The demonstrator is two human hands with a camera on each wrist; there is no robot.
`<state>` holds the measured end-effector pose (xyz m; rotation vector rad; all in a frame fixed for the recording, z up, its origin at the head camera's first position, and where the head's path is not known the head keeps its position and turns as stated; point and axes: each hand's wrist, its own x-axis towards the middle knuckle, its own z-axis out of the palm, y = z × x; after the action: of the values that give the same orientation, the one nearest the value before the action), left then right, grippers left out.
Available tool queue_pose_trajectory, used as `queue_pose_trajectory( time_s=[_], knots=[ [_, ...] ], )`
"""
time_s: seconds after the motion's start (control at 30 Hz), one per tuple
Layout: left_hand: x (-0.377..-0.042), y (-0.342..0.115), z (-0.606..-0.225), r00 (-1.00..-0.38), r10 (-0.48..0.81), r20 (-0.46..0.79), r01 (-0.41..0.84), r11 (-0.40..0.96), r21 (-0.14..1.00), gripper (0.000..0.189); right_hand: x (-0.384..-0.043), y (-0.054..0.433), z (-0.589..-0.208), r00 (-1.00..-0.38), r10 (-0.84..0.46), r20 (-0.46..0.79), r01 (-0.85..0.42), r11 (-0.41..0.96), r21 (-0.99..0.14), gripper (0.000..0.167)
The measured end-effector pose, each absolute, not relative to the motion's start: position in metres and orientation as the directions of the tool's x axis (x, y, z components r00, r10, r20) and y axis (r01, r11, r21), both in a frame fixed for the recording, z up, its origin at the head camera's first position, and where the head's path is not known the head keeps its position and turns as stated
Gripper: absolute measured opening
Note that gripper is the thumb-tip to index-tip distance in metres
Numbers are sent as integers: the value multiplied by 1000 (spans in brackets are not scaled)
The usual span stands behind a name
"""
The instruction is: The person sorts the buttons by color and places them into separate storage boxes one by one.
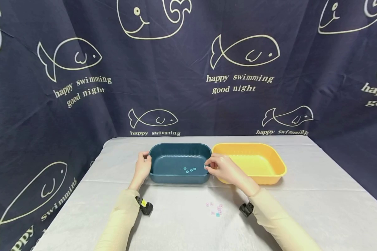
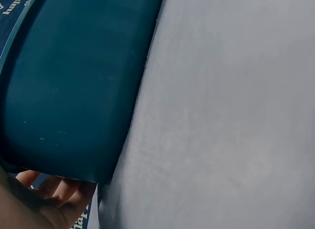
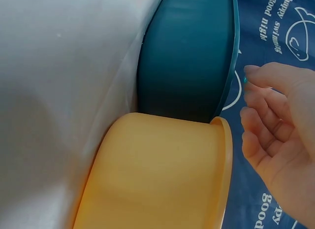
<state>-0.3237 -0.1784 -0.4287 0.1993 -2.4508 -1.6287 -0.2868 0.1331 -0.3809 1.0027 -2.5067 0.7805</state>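
A: Filling the background, a navy fabric curtain (image 1: 191,101) printed with cream outline fish, and the lettering reads "happy swimming good night"!
B: Over and over, though at the right edge it's chopped to "happ" and "goo". Below it spreads a pale grey cloth (image 1: 176,226).
A: On that cloth, side by side, two rounded rectangular trays: a glossy dark teal one (image 1: 179,179) and a bright yellow one (image 1: 267,180).
B: Now the hands, both in cream sleeves! The left hand (image 1: 142,166) touches the teal tray's left end, fingertips hidden behind its wall, so I cannot tell whether they grip.
A: And the right hand (image 1: 224,168) is at the teal tray's right end, thumb and forefinger pinching something tiny!
B: Small black devices (image 1: 146,208) sit at both wrists; the left one carries a yellow-green patch.
A: Down to the smallest: that pinched blue disc (image 3: 245,80) is mostly covered, just a sliver showing between the fingertips.
B: Four round blue button-like discs (image 1: 191,170) lie inside the teal tray. Nearer us on the cloth, translucent pink discs (image 1: 212,213) cluster around one blue piece (image 1: 217,214), some overlapping and hard to count.
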Motion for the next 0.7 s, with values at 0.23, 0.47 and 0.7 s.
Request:
queue_pose_trajectory(
  time_s=[0.23, 0.47, 0.7],
  knots=[
    [-323, -181, -428, -973, -218, 77, -13, 384, 923, 37, -292, 128, -379, -721, -526, 450, -688, 622, -375, 5],
    [-324, -179, -430, -970, -224, 93, -3, 392, 920, 36, -300, 126, -381, -723, -538, 434, -688, 623, -373, 6],
    [-326, -180, -431, -969, -227, 97, 1, 389, 921, 35, -308, 121, -382, -726, -553, 409, -686, 626, -371, 6]
  ],
)
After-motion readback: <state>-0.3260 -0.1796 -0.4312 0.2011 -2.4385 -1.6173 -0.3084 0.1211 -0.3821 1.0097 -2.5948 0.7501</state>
